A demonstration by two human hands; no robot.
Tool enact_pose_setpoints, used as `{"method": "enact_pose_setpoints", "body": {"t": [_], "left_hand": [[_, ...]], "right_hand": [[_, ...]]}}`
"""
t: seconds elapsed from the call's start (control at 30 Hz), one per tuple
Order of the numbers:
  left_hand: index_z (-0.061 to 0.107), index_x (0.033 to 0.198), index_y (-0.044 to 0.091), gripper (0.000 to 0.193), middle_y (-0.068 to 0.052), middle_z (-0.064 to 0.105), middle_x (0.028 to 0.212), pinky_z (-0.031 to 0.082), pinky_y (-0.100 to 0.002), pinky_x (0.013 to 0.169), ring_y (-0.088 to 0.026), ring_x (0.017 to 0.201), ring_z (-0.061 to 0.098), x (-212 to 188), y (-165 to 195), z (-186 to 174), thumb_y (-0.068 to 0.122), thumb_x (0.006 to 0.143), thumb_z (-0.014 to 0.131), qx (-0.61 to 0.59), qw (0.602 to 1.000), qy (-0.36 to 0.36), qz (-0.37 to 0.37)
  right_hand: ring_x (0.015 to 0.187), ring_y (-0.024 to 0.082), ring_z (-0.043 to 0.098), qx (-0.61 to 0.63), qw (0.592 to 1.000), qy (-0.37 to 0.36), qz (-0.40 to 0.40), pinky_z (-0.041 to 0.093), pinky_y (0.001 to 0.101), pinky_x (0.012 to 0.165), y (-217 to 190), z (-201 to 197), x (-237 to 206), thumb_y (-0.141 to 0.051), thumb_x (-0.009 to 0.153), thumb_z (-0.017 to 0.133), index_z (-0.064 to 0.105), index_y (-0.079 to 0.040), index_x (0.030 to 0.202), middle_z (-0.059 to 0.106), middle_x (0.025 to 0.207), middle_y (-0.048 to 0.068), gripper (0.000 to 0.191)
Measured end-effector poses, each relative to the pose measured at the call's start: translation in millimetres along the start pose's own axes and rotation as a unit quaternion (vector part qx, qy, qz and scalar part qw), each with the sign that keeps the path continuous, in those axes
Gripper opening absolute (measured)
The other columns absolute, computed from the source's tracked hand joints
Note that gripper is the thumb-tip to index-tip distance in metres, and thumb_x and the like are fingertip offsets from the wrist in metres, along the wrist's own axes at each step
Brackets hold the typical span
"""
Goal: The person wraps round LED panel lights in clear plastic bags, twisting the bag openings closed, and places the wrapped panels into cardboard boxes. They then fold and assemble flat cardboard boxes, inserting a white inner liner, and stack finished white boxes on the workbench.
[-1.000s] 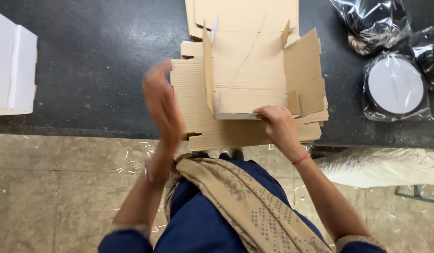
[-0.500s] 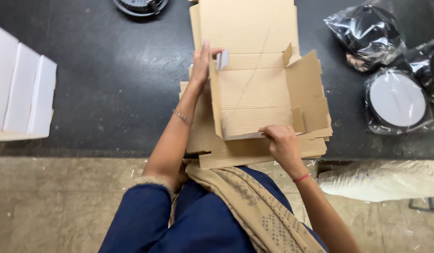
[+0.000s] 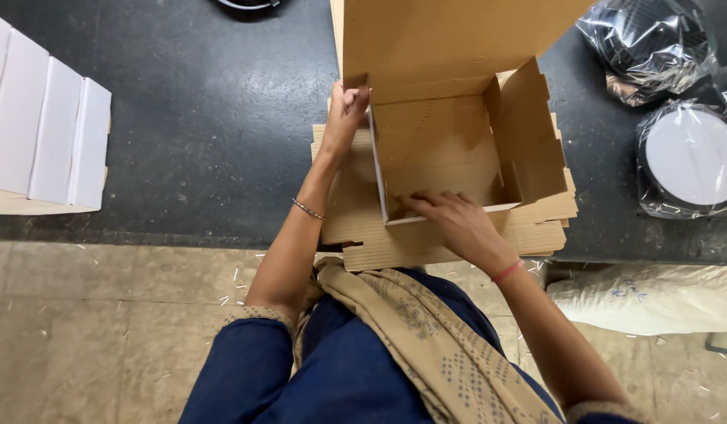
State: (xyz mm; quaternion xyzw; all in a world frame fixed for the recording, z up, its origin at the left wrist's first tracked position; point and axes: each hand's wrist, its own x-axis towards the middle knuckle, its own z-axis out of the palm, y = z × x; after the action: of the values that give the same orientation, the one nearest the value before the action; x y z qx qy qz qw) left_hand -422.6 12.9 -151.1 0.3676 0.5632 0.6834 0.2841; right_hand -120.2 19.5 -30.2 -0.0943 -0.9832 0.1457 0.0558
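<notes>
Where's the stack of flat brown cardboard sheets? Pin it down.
In the head view, the stack of flat brown cardboard sheets lies at the near edge of the dark table, under the half-folded brown cardboard box.

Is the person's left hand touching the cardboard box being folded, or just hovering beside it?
Touching. The head view shows the left hand gripping the top corner of the cardboard box's upright left wall, fingers curled over its edge.

Dark worktop (image 3: pixel 206 118), littered stone floor (image 3: pixel 104 330)
</notes>
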Motion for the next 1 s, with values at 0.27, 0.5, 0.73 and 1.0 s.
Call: {"method": "enact_pose_setpoints", "body": {"t": [0.27, 0.5, 0.73, 1.0], "left_hand": [[0.036, 0.136, 0.002, 0.079, -0.014, 0.062, 0.124, 0.058, -0.036, 0.094, -0.021, 0.110, 0.066, -17, 16, 18, 0.036, 0.084, 0.084, 0.031, 0.997, 0.011, -0.067], [0.042, 0.126, -0.001, 0.058, -0.014, 0.061, 0.115, 0.059, -0.039, 0.084, -0.027, 0.102, 0.067, -19, 3, 49, -0.004, 0.077, 0.072, 0.057, 0.988, 0.139, -0.032], [0.041, 0.129, -0.003, 0.053, -0.020, 0.058, 0.121, 0.048, -0.042, 0.104, -0.032, 0.117, 0.059, -14, -26, 63, -0.012, 0.079, 0.058, 0.163, 0.960, 0.225, 0.035], [0.053, 0.128, 0.003, 0.036, -0.016, 0.056, 0.122, 0.051, -0.038, 0.100, -0.025, 0.104, 0.057, -157, 57, 70, 0.029, 0.106, 0.064, 0.168, 0.977, 0.104, -0.079]], "right_hand": [[0.108, 0.027, 0.061, -0.010, 0.994, -0.111, 0.012, 0.053, 0.0383, 0.090, 9, 17, 12, 0.007, 0.077, 0.059, 0.065, -0.013, 0.120, 0.059, 0.136, 0.001, 0.048], [0.113, 0.034, 0.060, 0.024, 0.994, 0.069, 0.080, 0.050, 0.0459, 0.093, 2, 6, -11, -0.022, 0.073, 0.075, 0.067, -0.002, 0.114, 0.065, 0.124, 0.012, 0.046], [0.102, 0.042, 0.059, 0.019, 0.976, 0.139, 0.168, 0.050, 0.0479, 0.088, -41, 51, 47, -0.036, 0.083, 0.074, 0.055, 0.008, 0.123, 0.060, 0.119, 0.026, 0.061], [0.101, 0.034, 0.063, -0.033, 0.954, 0.122, 0.271, 0.053, 0.0443, 0.081, 10, 43, -12, -0.002, 0.085, 0.058, 0.063, -0.007, 0.114, 0.062, 0.108, 0.013, 0.030]]}}
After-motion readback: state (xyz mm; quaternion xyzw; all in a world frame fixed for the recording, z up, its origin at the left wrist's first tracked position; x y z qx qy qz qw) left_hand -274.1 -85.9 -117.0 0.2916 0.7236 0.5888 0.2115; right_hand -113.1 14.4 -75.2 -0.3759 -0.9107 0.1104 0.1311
